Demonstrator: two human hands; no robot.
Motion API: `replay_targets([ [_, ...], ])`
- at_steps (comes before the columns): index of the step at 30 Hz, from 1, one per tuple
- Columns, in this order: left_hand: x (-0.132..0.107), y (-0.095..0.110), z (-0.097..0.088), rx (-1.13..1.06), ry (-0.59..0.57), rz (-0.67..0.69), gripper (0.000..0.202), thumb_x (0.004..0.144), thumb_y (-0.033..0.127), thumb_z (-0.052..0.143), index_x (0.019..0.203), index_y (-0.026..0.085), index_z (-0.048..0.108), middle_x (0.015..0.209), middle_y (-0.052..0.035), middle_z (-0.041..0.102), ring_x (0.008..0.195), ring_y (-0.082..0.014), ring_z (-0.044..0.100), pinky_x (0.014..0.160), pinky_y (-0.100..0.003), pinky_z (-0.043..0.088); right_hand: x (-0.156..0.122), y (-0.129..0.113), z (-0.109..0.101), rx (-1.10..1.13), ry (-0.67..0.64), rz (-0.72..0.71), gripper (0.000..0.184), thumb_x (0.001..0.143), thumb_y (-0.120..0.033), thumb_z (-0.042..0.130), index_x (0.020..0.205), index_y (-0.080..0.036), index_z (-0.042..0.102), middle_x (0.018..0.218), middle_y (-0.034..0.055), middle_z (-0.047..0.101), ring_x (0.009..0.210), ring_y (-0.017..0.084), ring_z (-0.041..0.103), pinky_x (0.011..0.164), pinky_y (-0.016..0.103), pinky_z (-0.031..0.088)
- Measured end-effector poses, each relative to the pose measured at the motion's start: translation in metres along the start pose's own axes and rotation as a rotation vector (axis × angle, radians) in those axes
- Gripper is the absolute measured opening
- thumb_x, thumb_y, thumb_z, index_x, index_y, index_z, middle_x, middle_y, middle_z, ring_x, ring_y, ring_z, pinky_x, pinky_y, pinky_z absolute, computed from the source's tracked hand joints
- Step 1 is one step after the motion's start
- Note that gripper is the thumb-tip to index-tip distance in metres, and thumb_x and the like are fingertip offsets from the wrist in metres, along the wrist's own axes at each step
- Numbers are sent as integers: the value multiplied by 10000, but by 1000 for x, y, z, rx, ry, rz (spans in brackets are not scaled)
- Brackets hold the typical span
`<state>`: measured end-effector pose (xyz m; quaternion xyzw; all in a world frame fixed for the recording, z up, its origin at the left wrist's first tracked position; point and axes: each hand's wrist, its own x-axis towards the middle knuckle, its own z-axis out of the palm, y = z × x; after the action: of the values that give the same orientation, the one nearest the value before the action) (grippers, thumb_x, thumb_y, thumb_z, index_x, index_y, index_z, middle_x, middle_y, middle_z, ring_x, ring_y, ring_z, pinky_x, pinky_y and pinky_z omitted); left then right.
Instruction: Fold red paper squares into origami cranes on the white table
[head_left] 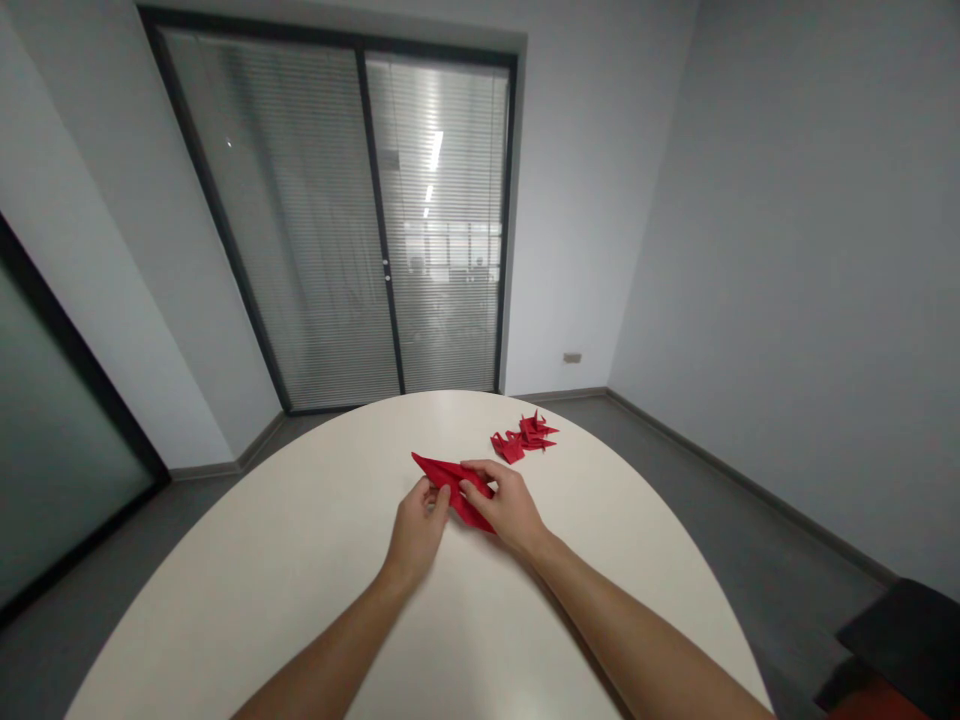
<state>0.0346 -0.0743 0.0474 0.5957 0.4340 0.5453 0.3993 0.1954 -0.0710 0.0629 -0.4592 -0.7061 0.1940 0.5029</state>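
A sheet of red origami paper [441, 470], partly folded with a pointed corner to the upper left, is held just over the table between both hands. My left hand [417, 525] pinches its lower left edge, thumb on top and fingers curled beneath. On the other side, my right hand [511, 502] grips the right part of the paper with thumb and fingers, covering some of it. Several folded red paper cranes [534, 430] lie in a cluster beyond my right hand.
The round cream table [300, 560] spreads under my forearms. Past its far edge stands a glass partition [322, 220] with blinds and a dark frame. A dark chair [907, 640] is at the lower right, by the grey floor.
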Motion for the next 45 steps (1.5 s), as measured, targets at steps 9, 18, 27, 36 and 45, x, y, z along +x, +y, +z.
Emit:
replay_targets([
  [9, 3, -6, 0, 0, 40, -51, 262, 804, 423, 643, 844, 164, 641, 804, -70, 718, 668, -195, 655, 583, -270, 494, -1, -8, -6, -248, 109, -123, 133, 895, -175, 528, 913, -206, 656, 933, 59, 719, 908, 231, 645, 862, 369, 473],
  [18, 3, 5, 1, -244, 34, -140, 457, 808, 619, 587, 852, 166, 617, 818, -68, 702, 747, -229, 662, 563, -285, 515, -3, -9, -5, -118, 45, -54, 166, 969, -243, 404, 1015, -210, 560, 928, 58, 698, 809, 207, 657, 729, 314, 490],
  [27, 1, 14, 0, -431, -142, -210, 329, 745, 453, 736, 864, 155, 666, 955, -85, 723, 900, -231, 668, 770, -311, 531, 1, 1, -1, 45, 144, -76, 202, 874, -165, 471, 1001, -201, 625, 949, 54, 708, 862, 206, 652, 816, 336, 509],
  [36, -3, 12, -3, -539, -231, -234, 246, 797, 378, 739, 838, 174, 609, 876, -34, 660, 807, -182, 653, 671, -274, 524, 2, 2, 0, 27, 159, -39, 209, 826, -129, 480, 944, -196, 638, 858, 27, 701, 752, 185, 628, 721, 294, 489],
  [45, -2, 14, 5, -362, -266, -188, 403, 738, 423, 796, 1002, 149, 665, 945, -78, 716, 803, -165, 642, 686, -245, 487, -2, -4, 1, -68, 99, -16, 211, 837, -125, 476, 965, -207, 622, 876, 31, 698, 753, 190, 627, 702, 291, 476],
])
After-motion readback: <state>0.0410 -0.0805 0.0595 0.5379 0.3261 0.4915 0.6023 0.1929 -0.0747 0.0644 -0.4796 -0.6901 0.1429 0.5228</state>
